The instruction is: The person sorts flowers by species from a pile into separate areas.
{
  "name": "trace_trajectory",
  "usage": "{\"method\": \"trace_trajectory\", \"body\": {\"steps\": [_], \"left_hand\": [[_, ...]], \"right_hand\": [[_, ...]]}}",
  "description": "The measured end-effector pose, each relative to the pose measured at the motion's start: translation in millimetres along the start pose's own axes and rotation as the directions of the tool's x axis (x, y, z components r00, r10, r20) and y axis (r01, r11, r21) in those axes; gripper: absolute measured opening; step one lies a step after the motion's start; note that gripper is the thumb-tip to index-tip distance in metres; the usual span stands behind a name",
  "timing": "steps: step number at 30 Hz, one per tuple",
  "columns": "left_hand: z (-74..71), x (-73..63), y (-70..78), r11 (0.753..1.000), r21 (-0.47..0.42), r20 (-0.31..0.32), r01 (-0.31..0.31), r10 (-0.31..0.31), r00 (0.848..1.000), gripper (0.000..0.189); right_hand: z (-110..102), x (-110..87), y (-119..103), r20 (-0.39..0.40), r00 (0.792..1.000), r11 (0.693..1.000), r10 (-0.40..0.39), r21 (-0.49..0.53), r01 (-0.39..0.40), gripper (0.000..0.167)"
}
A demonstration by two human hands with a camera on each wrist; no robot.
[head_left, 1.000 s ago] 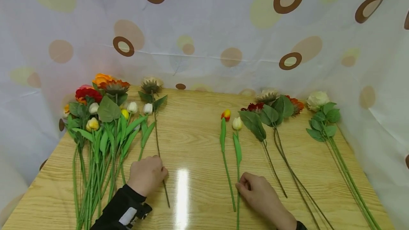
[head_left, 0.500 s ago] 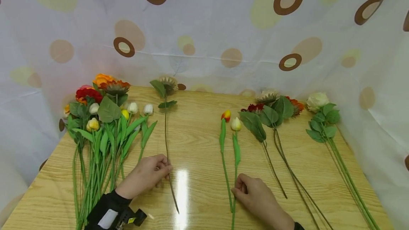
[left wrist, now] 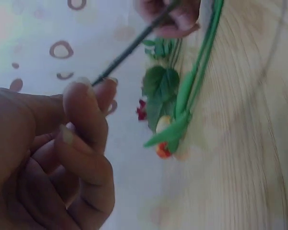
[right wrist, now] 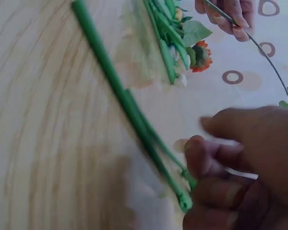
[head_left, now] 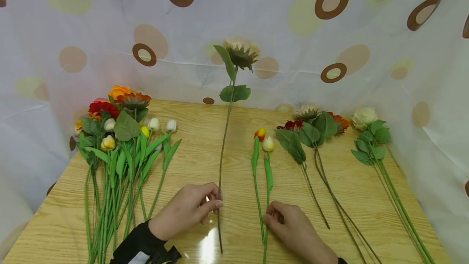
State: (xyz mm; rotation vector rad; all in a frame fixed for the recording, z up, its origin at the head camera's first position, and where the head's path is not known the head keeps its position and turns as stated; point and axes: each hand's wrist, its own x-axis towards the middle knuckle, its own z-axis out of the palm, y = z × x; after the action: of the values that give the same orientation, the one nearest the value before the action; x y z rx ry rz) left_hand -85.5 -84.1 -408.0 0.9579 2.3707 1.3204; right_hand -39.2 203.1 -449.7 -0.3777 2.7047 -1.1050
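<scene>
My left hand point(head_left: 187, 205) pinches the thin brown stem of a cream artificial flower point(head_left: 242, 52) between thumb and fingertips. The flower's head, with pointed green sepals, stands out against the curtain, and its stem slants up from the hand. My right hand point(head_left: 293, 225) lies by the stem of a white tulip point(head_left: 268, 144), fingers loosely bent. In the right wrist view, thumb and forefinger are apart and the green stem point(right wrist: 129, 108) runs beside the fingertips; whether they touch is unclear. Just left of that tulip lies a red-and-yellow tulip point(head_left: 260, 133).
A pile of mixed flowers point(head_left: 126, 127) covers the left of the wooden table point(head_left: 190, 150). Right of the tulips lie leafy flowers on brown stems point(head_left: 331, 190) and white roses point(head_left: 364, 118). A patterned curtain point(head_left: 205, 11) hangs behind.
My left hand has lifted the cream flower away from the pile and carried it right, its head rising. The white tulip has shifted slightly left along with my right hand.
</scene>
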Motion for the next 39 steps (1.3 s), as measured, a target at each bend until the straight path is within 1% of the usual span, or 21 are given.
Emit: {"method": "trace_trajectory", "body": {"steps": [2,3,4,7,9,10,11,13,16,17,19,21,22,24,26,28,31,32,34,36,39], "left_hand": [[4.6,5.2,6.5,0.998,-0.046,0.01,-0.036,0.037,0.999,0.006],[6.9,8.0,9.7,0.996,-0.069,0.013,-0.051,0.052,0.999,0.005],[9.3,10.8,12.6,0.994,-0.087,0.013,-0.068,0.069,0.998,0.005],[18.7,19.5,19.5,0.989,-0.097,0.007,-0.112,0.113,0.994,0.006],[25.6,24.2,22.6,0.987,-0.072,-0.008,-0.142,0.142,0.99,0.007],[28.8,25.7,23.6,0.985,-0.05,-0.023,-0.162,0.161,0.987,0.007],[31.7,27.0,24.1,0.984,-0.026,-0.039,-0.179,0.178,0.983,0.007],[36.3,28.8,24.9,0.978,0.016,-0.071,-0.209,0.21,0.975,0.008],[40.4,30.3,25.1,0.97,0.059,-0.096,-0.234,0.239,0.966,0.009],[41.2,30.7,25.1,0.97,0.067,-0.095,-0.235,0.241,0.966,0.009],[41.8,31.2,24.8,0.968,0.092,-0.1,-0.233,0.242,0.965,0.012],[40.1,30.9,23.7,0.97,0.127,-0.116,-0.206,0.221,0.968,0.015],[38.4,30.2,22.3,0.971,0.148,-0.128,-0.186,0.206,0.97,0.016],[32.9,27.6,18.0,0.969,0.211,-0.171,-0.126,0.163,0.972,0.017],[24.8,22.3,10.7,0.959,0.279,-0.223,-0.049,0.115,0.968,0.015],[15.2,15.0,0.7,0.935,0.353,-0.283,0.022,0.085,0.955,0.012],[-1.4,1.4,-16.0,0.877,0.458,-0.382,0.141,0.051,0.923,0.009],[-7.3,-3.5,-21.4,0.854,0.488,-0.408,0.183,0.037,0.912,0.011],[-19.1,-13.6,-31.6,0.802,0.533,-0.452,0.27,0.001,0.892,0.015],[-30.4,-23.2,-40.0,0.741,0.57,-0.485,0.355,-0.046,0.873,0.023],[-44.5,-36.2,-49.3,0.651,0.587,-0.52,0.481,-0.153,0.841,0.04]], "right_hand": [[1,-1.4,-6,0.005,0.999,0.993,-0.039,0.112,0.039,0.017],[2,-1.9,-10,0.007,0.997,0.982,-0.082,0.174,0.08,0.017],[4,-2.3,-13,0.01,0.991,0.962,-0.137,0.24,0.13,0.016],[9,-3.6,-26,-0.008,0.956,0.875,-0.293,0.401,0.272,0.011],[8,-5.0,-39,-0.045,0.93,0.821,-0.366,0.454,0.345,0.013],[9,-4.7,-41,-0.065,0.925,0.808,-0.375,0.466,0.361,0.015],[11,-4.4,-43,-0.083,0.924,0.806,-0.373,0.465,0.367,0.015],[13,-4.1,-43,-0.117,0.925,0.822,-0.361,0.43,0.375,0.014],[20,-2.9,-33,-0.164,0.914,0.838,-0.372,0.363,0.406,0.014],[21,-3.6,-33,-0.177,0.906,0.838,-0.384,0.345,0.422,0.015],[20,-5.1,-33,-0.207,0.888,0.823,-0.41,0.334,0.458,0.019],[16,-6.6,-33,-0.241,0.881,0.822,-0.408,0.324,0.469,0.022],[14,-8.0,-33,-0.255,0.887,0.834,-0.384,0.315,0.452,0.023],[6,-10.3,-29,-0.285,0.892,0.855,-0.352,0.29,0.43,0.024],[-3,-14.2,-21,-0.306,0.905,0.893,-0.294,0.248,0.374,0.022],[-13,-19.6,-9,-0.325,0.916,0.93,-0.236,0.197,0.309,0.02],[-28,-28.2,9,-0.363,0.917,0.971,-0.164,0.105,0.215,0.016],[-33,-31.1,14,-0.379,0.916,0.982,-0.133,0.077,0.174,0.014],[-42,-36.3,23,-0.417,0.904,0.994,-0.093,0.019,0.111,0.011],[-49,-41.0,31,-0.452,0.89,0.998,-0.055,-0.036,0.043,0.009],[-55,-47.3,39,-0.486,0.874,0.995,-0.021,-0.094,-0.029,0.008]]}}
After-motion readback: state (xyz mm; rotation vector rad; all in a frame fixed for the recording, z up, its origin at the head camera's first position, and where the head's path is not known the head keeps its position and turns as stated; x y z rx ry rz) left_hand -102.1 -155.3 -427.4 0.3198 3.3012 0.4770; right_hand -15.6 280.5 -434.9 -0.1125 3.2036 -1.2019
